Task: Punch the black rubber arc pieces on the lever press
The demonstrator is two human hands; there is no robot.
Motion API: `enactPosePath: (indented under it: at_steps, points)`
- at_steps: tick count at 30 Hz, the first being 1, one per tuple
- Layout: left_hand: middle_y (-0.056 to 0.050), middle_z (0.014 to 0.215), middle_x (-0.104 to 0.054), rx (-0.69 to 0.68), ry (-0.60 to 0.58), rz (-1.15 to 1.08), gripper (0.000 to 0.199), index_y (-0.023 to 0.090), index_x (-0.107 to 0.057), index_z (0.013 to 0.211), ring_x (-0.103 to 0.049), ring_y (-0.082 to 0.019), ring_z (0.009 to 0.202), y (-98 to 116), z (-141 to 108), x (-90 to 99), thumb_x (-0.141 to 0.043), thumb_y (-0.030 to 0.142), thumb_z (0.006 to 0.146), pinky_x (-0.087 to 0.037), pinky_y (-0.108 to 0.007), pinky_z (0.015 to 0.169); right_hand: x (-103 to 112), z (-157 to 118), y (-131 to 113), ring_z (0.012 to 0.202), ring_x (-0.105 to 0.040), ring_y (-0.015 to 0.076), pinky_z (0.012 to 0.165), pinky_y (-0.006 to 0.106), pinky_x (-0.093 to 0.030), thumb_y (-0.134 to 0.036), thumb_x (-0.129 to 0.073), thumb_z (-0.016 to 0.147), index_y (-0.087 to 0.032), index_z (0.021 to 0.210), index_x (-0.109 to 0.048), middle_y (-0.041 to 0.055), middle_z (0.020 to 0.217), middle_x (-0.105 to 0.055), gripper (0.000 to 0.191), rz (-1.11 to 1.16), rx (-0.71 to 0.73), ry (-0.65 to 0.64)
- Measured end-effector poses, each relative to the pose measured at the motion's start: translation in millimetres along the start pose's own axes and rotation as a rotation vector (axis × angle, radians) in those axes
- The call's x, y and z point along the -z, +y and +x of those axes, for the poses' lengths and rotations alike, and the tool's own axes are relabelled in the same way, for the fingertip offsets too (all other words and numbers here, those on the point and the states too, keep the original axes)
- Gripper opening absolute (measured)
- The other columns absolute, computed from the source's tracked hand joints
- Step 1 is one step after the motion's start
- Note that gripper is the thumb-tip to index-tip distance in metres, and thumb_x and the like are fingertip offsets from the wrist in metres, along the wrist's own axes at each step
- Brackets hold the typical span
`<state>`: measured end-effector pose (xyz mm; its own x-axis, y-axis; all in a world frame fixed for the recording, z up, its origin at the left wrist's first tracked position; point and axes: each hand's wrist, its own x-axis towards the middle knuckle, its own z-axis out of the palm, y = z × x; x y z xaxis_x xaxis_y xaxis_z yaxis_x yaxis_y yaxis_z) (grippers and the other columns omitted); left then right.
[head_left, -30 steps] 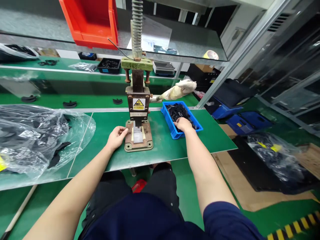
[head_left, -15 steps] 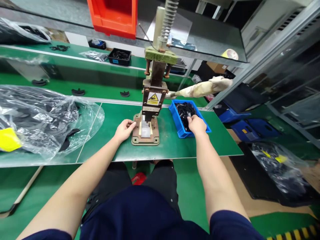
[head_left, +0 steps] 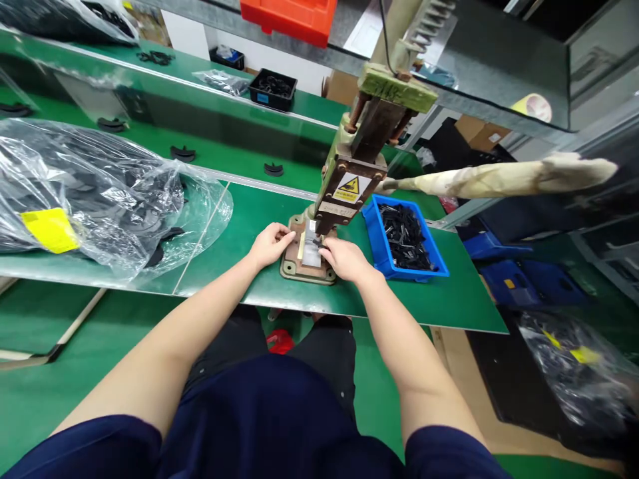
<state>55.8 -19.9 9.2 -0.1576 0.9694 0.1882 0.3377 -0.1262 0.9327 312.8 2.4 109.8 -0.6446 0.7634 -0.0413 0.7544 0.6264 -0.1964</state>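
An arbor press (head_left: 352, 179) with a warning label stands on the green bench, its ram over a rusty base plate. A pale metal fixture block (head_left: 312, 249) sits on that base. My right hand (head_left: 348, 259) is closed, thumb and fingertips pinching a small black plastic part (head_left: 318, 244) over the fixture, beneath the ram. At the left edge of the base is my left hand (head_left: 271, 245), fingers curled and thumb against them; whatever they may hold is hidden. Right of the press, a blue bin (head_left: 382, 249) contains many similar black plastic pieces (head_left: 407, 236).
The press's wrapped lever (head_left: 504, 179) juts out to the right above the blue bin. A clear plastic bag (head_left: 110, 199) of black curved parts lies on the left. Behind the bench, several black curved pieces (head_left: 273, 169) rest on a green strip. An orange bin (head_left: 294, 20) sits on the shelf above.
My right hand has moved left from the blue bin to the press fixture, bringing out a small black part. My left hand stays beside the base. The head view has shifted and tilted.
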Motion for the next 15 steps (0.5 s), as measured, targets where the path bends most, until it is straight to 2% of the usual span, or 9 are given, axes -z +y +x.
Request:
enactPosePath:
  at_steps: [7,15]
  points:
    - [-0.004,0.088,-0.069,-0.004,-0.001,-0.011,0.032,0.021,-0.07,0.096,-0.065,-0.019,0.079,0,2,0.0,-0.069,0.054,0.095,-0.054,-0.035,0.078,4,13,10,0.122,-0.067,0.0256,0.096,0.033,-0.049,-0.049,-0.034,0.108,-0.022,0.141,-0.056,0.0131,0.142,-0.069,0.048,0.024,-0.026,-0.015]
    - [-0.004,0.09,-0.068,-0.008,-0.01,-0.032,0.032,0.022,-0.07,0.096,-0.064,-0.019,0.078,0,3,0.4,-0.071,0.054,0.094,-0.054,-0.035,0.076,7,20,20,0.121,-0.067,0.0255,0.102,0.034,-0.049,-0.059,-0.042,0.104,-0.022,0.127,-0.067,0.0129,0.13,-0.074,0.05,0.062,0.018,-0.078]
